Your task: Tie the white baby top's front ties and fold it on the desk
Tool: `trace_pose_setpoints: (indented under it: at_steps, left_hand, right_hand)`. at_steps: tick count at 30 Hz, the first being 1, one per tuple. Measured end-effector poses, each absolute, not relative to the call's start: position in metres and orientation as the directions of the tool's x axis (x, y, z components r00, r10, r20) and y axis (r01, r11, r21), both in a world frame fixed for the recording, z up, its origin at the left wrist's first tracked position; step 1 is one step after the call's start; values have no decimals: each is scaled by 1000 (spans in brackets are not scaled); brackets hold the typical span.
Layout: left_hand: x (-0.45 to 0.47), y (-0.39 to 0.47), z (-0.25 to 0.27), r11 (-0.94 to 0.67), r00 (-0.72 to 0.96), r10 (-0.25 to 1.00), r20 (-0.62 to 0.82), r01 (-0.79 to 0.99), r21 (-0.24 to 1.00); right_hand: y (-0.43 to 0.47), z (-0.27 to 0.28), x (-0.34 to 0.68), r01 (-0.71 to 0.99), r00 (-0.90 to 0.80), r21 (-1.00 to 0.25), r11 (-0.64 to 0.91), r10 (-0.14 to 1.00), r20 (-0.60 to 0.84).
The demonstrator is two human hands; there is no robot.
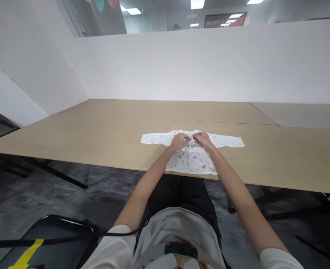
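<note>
A small white baby shirt (178,161) with a scattered print lies spread on the table, its long sleeves stretched out to both sides. Its front opening runs down the middle, and the lower hem lies near the table's front edge. Close to the collar, my left hand (181,141) pinches the fabric left of the opening. Just across from it, my right hand (202,139) has its fingertips closed on the shirt at the other side of the opening. The fingers hide the exact bit of cloth or fastener between them.
The wooden table (103,134) reaches back to a white wall (181,67) with a window above. A black chair (61,250) with yellow tape (27,254) stands at lower left. A black cable (111,234) runs beside my left arm.
</note>
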State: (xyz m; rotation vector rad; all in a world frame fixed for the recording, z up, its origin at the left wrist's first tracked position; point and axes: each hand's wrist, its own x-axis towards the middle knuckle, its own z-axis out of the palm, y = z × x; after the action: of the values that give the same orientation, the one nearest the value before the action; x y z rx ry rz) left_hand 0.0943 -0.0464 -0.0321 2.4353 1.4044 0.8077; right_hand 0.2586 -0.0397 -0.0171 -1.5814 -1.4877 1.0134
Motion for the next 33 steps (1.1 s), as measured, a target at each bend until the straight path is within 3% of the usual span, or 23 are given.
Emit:
trace_pose_setpoints:
  at_steps: [4, 10, 13, 18, 28, 33]
  left_hand:
    - [91, -58, -33, -494, 384, 860, 336, 793, 357]
    - [92, -62, -33, -470, 376, 877, 298, 797, 380]
    - [92, -61, -31, -447, 368, 893, 259, 791, 417]
    - [93, -64, -27, -443, 377, 896, 233, 775, 450]
    - [87, -62, -25, -487, 434, 868, 240, 655, 578]
    - [85, -62, -26, -511, 454, 852, 259, 617, 598]
  right_hand:
    - [-40, -10, 265, 343, -41, -939, -38, 998, -55]
    - [-47, -3, 274, 520, -348, -854, 32, 920, -178]
    - [-50, -2, 275, 554, -423, -830, 68, 882, -210]
    - [-50, -5, 272, 578, -398, -813, 75, 895, -200]
    - [-50, -2, 272, 541, -289, -838, -73, 919, -267]
    - [-53, 2, 273, 481, -351, -873, -85, 893, -281]
